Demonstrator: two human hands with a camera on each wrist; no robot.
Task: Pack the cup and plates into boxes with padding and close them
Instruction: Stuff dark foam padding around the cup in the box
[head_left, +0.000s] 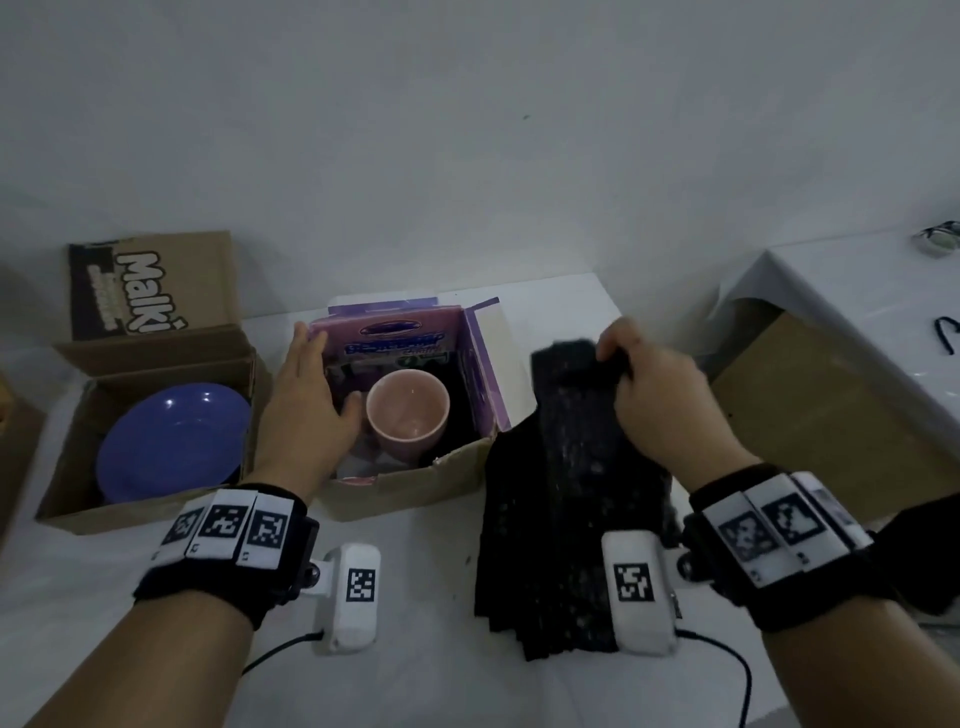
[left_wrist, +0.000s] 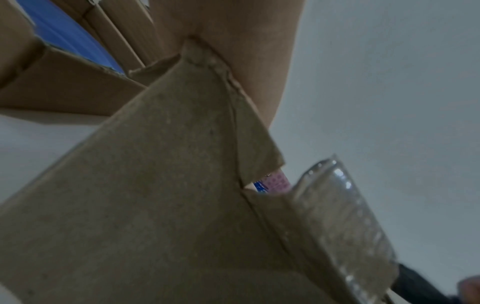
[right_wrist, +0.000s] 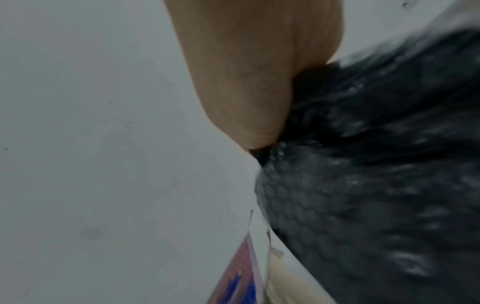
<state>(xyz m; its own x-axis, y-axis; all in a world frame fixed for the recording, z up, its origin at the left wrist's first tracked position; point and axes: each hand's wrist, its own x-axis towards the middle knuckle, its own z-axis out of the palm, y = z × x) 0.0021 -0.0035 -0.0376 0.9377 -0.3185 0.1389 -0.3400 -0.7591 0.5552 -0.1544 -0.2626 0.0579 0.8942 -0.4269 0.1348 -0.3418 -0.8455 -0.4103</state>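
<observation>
Left hand (head_left: 306, 410): fingers straight, reaching into the open purple-printed cardboard box (head_left: 410, 483); thumb beside the pink ceramic cup (head_left: 408, 413). Fingertips lie against the box's far-left inner wall. It holds nothing.
Right hand (head_left: 660, 400): fingers curled, pinching the top edge of a black bubble-wrap sheet (head_left: 571, 499), lifted just right of the purple-printed box.
Cup location: upright inside the purple-printed box, mouth up.
Plate location: blue round plate (head_left: 174, 441) lying in the brown cardboard box (head_left: 67, 467) at left, flaps open.
Hidden or unclear: box floor under the cup is dark. The printed lettering inside the box is blurred. The left wrist view shows mostly the brown outer wall of the box (left_wrist: 155, 195) and a strip of clear tape (left_wrist: 345, 222); the fingers are cut off. The right wrist view is blurred, showing the hand (right_wrist: 249, 72) against the bubble wrap (right_wrist: 376, 164).
Surroundings: white table (head_left: 104, 623); a brown board (head_left: 810, 415) leaning at right, partly under a white cloth (head_left: 857, 291).
Obstructions: the raised bubble wrap covers the box's right outer wall.
</observation>
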